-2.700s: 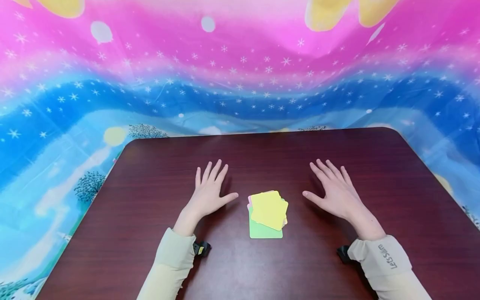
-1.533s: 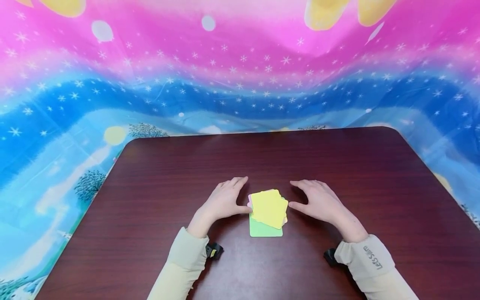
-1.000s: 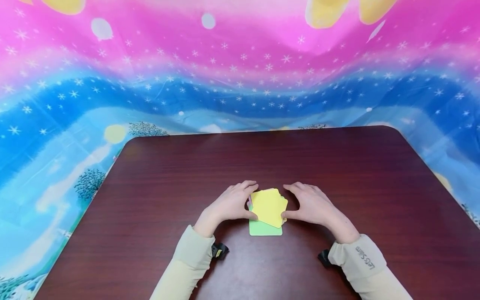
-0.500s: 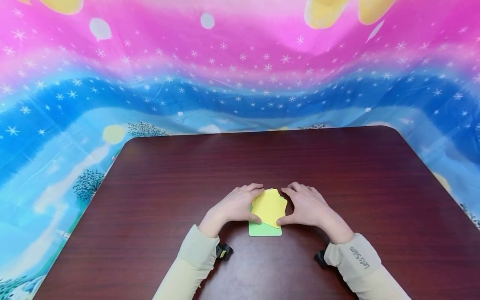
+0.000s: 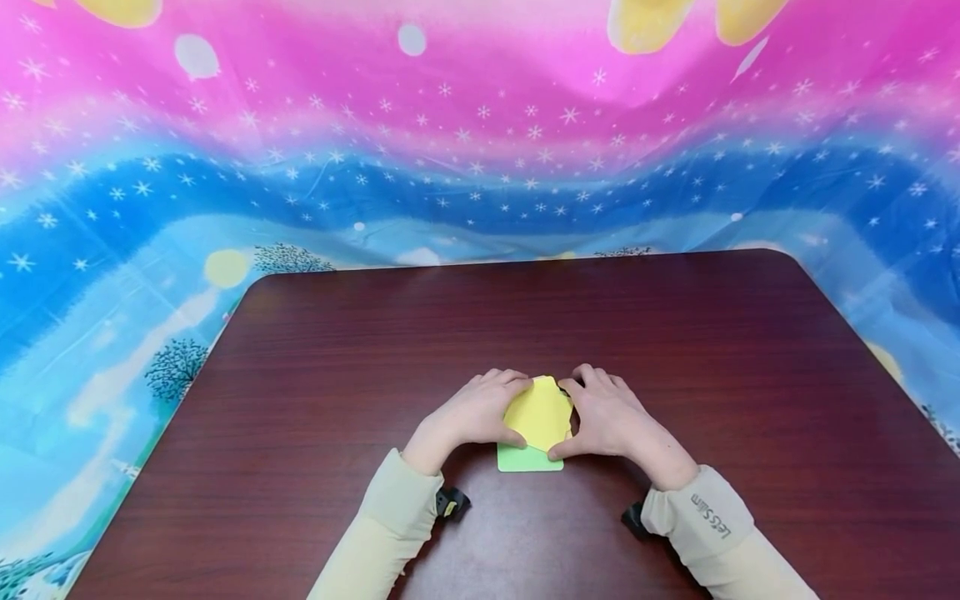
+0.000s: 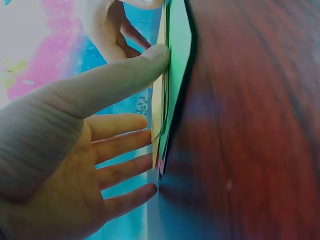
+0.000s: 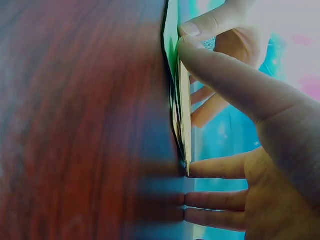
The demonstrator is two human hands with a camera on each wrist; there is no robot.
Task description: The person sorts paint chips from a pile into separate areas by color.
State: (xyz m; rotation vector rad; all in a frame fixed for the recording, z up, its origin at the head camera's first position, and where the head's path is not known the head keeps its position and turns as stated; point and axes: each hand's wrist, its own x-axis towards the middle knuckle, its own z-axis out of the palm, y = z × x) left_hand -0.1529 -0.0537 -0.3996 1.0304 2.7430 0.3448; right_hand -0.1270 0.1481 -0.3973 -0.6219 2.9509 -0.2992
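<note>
A small stack of coloured paper cards lies on the table, a yellow card [image 5: 537,415] on top and a green card [image 5: 530,459] jutting out below it. My left hand [image 5: 476,408] touches the stack's left side, thumb at the near edge. Opposite it, my right hand [image 5: 611,412] touches the right side, its thumb on the yellow card's near corner. In the left wrist view the left fingers [image 6: 127,145] are straight and spread, tips at the stack's edge. The right wrist view shows right fingers [image 7: 220,200] extended likewise, with both thumbs close together.
The dark reddish-brown table [image 5: 375,325] has rounded far corners. Behind it hangs a pink and blue printed cloth [image 5: 480,167] with snowflakes. Each sleeve cuff has a black wrist device [image 5: 452,504] below it.
Both hands have come in from the sides, thumbs and fingers drawing nearer to each other, and now meet the stack's edges. The cards have stayed nearly in place.
</note>
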